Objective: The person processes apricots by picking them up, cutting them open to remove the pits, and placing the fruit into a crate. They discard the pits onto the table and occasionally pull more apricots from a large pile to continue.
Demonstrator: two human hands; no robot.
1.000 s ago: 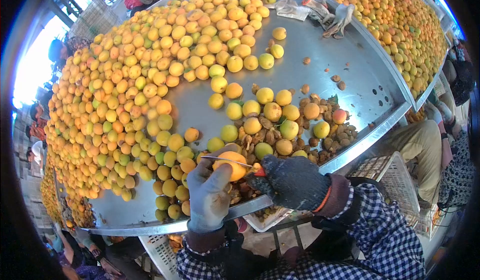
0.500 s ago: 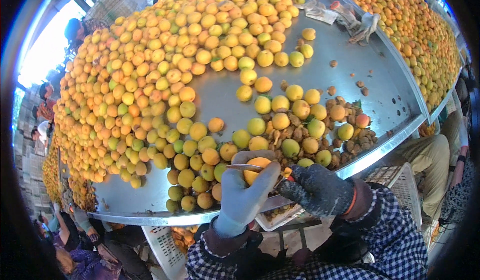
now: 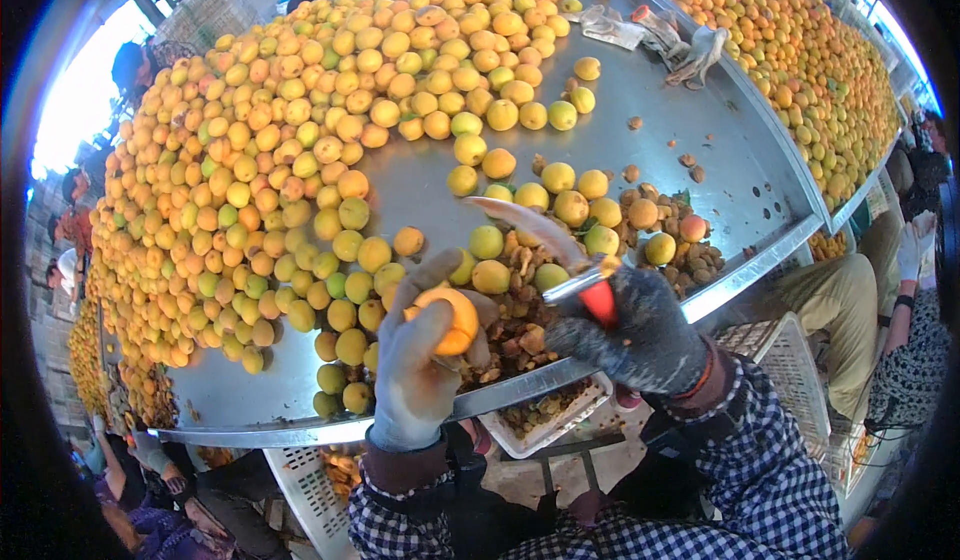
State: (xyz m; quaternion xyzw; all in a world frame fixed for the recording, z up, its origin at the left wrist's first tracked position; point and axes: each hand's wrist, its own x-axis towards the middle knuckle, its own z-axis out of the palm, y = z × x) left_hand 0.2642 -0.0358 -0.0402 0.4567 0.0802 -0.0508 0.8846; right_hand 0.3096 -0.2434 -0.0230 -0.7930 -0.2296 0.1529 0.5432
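My left hand (image 3: pixel 412 365), in a pale grey glove, grips an orange apricot (image 3: pixel 459 324) just above the table's near edge. A dark groove runs across the fruit. To its right, my right hand (image 3: pixel 648 338), in a dark glove, is wrapped around the red handle of a curved knife (image 3: pixel 540 228). The blade points up and to the left, blurred, apart from the apricot. Beneath and between the hands lies a heap of brown pits and scraps (image 3: pixel 522 344). Several whole apricots (image 3: pixel 490 277) rest on and beside that heap.
The metal table (image 3: pixel 415 188) bears a large mound of apricots (image 3: pixel 290 140) at left, with crumpled gloves (image 3: pixel 690 58) at the far right. A white basket (image 3: pixel 545 426) sits below the near edge, between plastic crates (image 3: pixel 305 480). A co-worker's gloved hand (image 3: pixel 912 245) shows at far right.
The hands have come apart: my left hand moved left with the apricot, and the knife blade left the fruit and swung upward in my right hand. The view shifted slightly.
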